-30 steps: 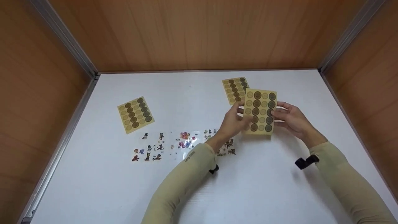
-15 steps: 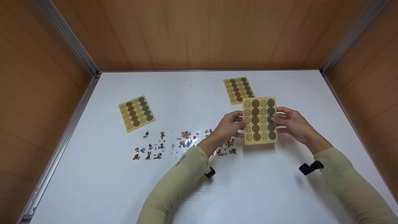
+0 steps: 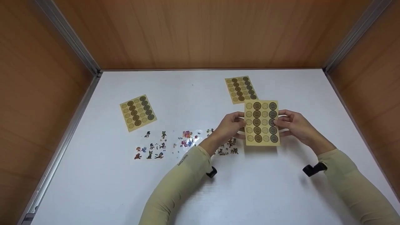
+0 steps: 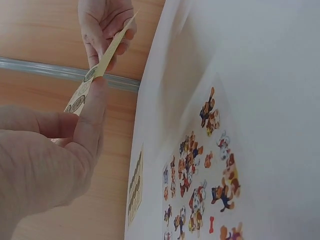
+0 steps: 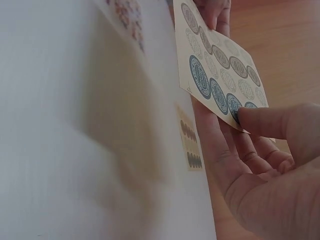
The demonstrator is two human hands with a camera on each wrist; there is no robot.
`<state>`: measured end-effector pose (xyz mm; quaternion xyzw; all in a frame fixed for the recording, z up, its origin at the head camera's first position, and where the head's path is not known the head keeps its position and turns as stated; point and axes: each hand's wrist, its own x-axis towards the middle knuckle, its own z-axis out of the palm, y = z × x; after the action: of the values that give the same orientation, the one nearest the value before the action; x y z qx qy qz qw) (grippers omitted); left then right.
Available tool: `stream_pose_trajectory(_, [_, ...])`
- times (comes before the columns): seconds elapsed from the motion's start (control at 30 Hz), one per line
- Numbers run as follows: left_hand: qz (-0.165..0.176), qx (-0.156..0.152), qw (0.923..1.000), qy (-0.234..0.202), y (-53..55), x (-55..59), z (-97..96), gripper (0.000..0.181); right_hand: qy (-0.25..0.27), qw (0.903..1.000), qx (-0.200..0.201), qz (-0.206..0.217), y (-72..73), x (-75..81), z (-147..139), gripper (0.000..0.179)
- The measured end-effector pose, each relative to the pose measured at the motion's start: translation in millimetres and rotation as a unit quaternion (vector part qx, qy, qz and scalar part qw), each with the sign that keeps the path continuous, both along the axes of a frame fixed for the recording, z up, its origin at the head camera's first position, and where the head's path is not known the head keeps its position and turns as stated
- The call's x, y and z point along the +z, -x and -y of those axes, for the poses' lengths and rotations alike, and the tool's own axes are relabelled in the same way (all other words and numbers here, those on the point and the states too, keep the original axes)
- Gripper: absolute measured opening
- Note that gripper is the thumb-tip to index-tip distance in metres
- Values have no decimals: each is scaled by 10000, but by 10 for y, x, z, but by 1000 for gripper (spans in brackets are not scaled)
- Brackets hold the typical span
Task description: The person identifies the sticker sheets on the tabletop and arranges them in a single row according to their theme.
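Both hands hold a yellowish sticker sheet (image 3: 261,122) printed with columns of round seals, raised above the white table. My left hand (image 3: 229,126) pinches its left edge between thumb and fingers. At the opposite edge, the right hand (image 3: 293,126) grips with the thumb on the printed face and fingers behind, as the right wrist view shows. A second seal sheet (image 3: 239,89) lies on the table just beyond the held one. Another seal sheet (image 3: 137,112) lies tilted at the left. Clear sheets of small cartoon stickers (image 3: 187,142) lie near the left forearm, which partly covers them.
The white table (image 3: 250,193) is bounded by a wooden back panel (image 3: 206,34) and wooden side panels with metal corner strips. Black wrist mounts (image 3: 314,169) stick out from the sleeves.
The held seal sheet has come down slightly toward the table's front and turned a little straighter, both hands moving with it. The sheets on the table stay in place.
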<state>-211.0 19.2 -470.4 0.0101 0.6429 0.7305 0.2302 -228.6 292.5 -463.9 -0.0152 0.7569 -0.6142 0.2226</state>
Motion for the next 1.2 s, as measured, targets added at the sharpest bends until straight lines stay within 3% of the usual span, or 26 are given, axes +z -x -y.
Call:
stream_pose_trajectory(0.27, [-131, 36, 9995, 268, -12, -20, -18, 25, -443, 9989, 136, -50, -6, 12, -5, 49])
stream_pose_trajectory(0.4, [-370, 92, 9955, 863, -4, -40, -36, 24, -586, 9980, 212, -72, -6, -7, 0, 52])
stream_pose_trajectory(0.53, [-769, 85, 9825, 1692, 1, -33, -53, 35, -728, 9969, 267, -126, -1, -37, 8, 51])
stream_pose_trajectory(0.63, [-1188, -43, 9643, 2365, -12, -18, -59, 46, -830, 9961, 279, -136, 2, -62, 7, 49])
stream_pose_trajectory(0.7, [-1546, -185, 9460, 2845, -24, -14, -63, 54, -883, 9956, 281, -122, 2, -82, 4, 49])
stream_pose_trajectory(0.83, [-2101, -442, 8979, 3843, -48, -12, -87, 67, -916, 9954, 273, -17, -3, -118, 2, 50])
stream_pose_trajectory(0.9, [-2282, -542, 8698, 4342, -60, -9, -103, 71, -936, 9952, 285, 16, -8, -132, 6, 51])
stream_pose_trajectory(1.0, [-2474, -677, 8359, 4852, -80, -12, -126, 74, -990, 9945, 355, 5, -14, -148, 12, 53])
stream_pose_trajectory(1.1, [-2652, -790, 8154, 5085, -104, -24, -143, 75, -1045, 9936, 432, -36, -22, -163, 8, 54])
stream_pose_trajectory(1.2, [-2739, -860, 8109, 5099, -122, -50, -150, 75, -1144, 9919, 549, -101, -28, -188, 3, 54])
